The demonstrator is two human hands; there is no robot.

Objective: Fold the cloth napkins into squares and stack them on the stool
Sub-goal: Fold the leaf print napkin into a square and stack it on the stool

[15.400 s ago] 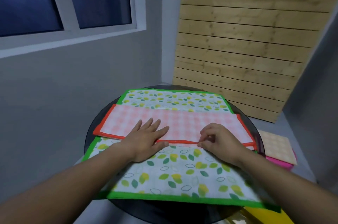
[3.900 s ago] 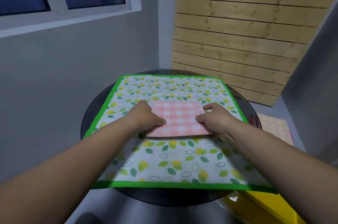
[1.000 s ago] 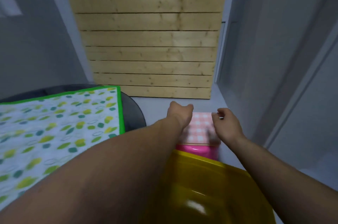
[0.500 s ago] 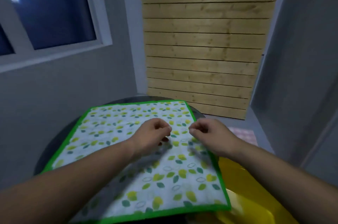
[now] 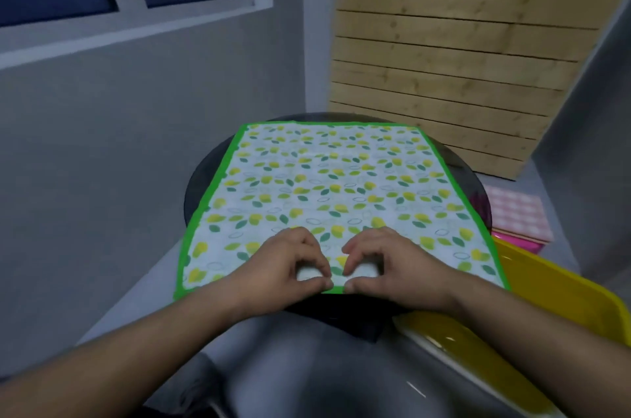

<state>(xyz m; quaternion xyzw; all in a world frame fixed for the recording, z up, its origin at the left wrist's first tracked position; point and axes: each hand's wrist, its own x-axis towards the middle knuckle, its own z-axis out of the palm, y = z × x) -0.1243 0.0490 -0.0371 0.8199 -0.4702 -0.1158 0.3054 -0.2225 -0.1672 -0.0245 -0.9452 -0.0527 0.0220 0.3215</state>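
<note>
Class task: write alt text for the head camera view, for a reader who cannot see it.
A person's left hand and right hand pinch the near edge of a leaf-print napkin with a green border, spread flat on a round dark table. To the right, a folded pink checked napkin lies on a pink stool, behind a yellow tub.

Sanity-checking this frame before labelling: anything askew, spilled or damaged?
Nothing stands out. The leaf-print napkin lies flat on the round table, its near corners overhanging the rim. The left hand and right hand both pinch its near edge. The folded pink napkin sits flat on the stool.
</note>
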